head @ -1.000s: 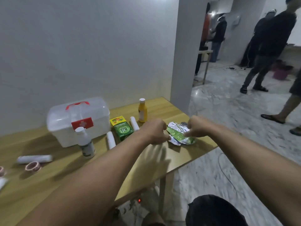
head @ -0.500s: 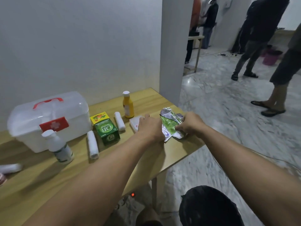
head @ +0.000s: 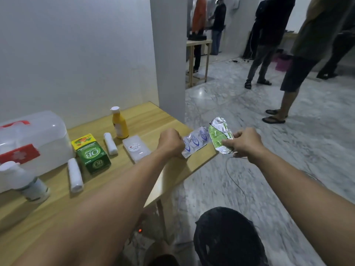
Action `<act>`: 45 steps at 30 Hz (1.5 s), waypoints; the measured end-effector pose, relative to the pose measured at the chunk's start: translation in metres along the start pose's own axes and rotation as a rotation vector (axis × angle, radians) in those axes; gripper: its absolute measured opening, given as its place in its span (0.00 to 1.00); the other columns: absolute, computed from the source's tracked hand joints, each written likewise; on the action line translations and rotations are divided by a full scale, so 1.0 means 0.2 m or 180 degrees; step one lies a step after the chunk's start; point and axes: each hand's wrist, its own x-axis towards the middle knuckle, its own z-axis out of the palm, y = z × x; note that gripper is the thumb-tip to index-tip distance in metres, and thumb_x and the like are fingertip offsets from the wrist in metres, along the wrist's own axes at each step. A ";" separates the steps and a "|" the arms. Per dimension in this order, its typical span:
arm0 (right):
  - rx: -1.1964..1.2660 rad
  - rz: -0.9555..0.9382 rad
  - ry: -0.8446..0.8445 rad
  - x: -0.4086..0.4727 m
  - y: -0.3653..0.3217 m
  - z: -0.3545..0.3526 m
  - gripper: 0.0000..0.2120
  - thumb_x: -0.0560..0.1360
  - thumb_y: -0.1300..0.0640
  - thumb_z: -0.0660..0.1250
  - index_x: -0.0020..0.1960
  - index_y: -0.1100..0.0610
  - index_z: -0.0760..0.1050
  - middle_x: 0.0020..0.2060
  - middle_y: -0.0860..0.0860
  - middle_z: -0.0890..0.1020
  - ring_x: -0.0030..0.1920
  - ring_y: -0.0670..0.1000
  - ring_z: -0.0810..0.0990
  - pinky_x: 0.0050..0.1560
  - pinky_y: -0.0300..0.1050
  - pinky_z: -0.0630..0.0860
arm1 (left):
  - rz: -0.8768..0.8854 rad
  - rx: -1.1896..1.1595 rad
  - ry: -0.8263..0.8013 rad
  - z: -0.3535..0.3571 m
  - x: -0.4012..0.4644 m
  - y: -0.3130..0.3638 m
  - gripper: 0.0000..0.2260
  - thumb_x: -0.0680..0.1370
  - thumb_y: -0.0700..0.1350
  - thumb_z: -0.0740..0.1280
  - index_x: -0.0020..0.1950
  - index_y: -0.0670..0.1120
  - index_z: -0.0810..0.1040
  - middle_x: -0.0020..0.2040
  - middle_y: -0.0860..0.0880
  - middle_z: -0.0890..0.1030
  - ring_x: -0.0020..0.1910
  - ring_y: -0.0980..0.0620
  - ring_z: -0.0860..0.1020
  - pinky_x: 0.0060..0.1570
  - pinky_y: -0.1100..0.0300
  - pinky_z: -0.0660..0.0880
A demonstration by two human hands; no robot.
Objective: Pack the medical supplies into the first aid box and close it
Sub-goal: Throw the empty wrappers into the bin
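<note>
My left hand (head: 170, 144) grips a silver pill strip with blue print (head: 195, 142) near the table's right corner. My right hand (head: 245, 144) holds a green and silver pill strip (head: 220, 136) just past the table edge, above the floor. The white first aid box (head: 32, 140), lid shut, red handle and label, stands at the far left. On the wooden table (head: 134, 120) lie a green OB box (head: 92, 154), two white bandage rolls (head: 75, 174) (head: 110, 144), a yellow bottle (head: 119, 123), a clear flat packet (head: 136, 148) and a white bottle (head: 25, 182).
A white wall runs behind the table and a pillar (head: 167, 54) stands at its far right corner. Several people stand on the marble floor (head: 288, 150) to the right. A second table (head: 197, 54) is farther back. A cable lies on the floor below my right arm.
Both hands have lifted the pill strips off the table and pulled them apart; the right hand moved out past the table edge. The camera has swung right, pushing the box to the left edge.
</note>
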 end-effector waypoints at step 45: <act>-0.0902 0.1814 -0.0742 -0.16 1.44 0.34 0.10 0.70 0.58 0.66 0.46 0.65 0.78 0.38 0.59 0.81 0.37 0.58 0.81 0.35 0.49 0.81 | -0.0718 0.0749 -0.1645 1.27 -0.41 -0.50 0.12 0.72 0.46 0.73 0.52 0.43 0.80 0.51 0.46 0.82 0.49 0.46 0.81 0.48 0.56 0.78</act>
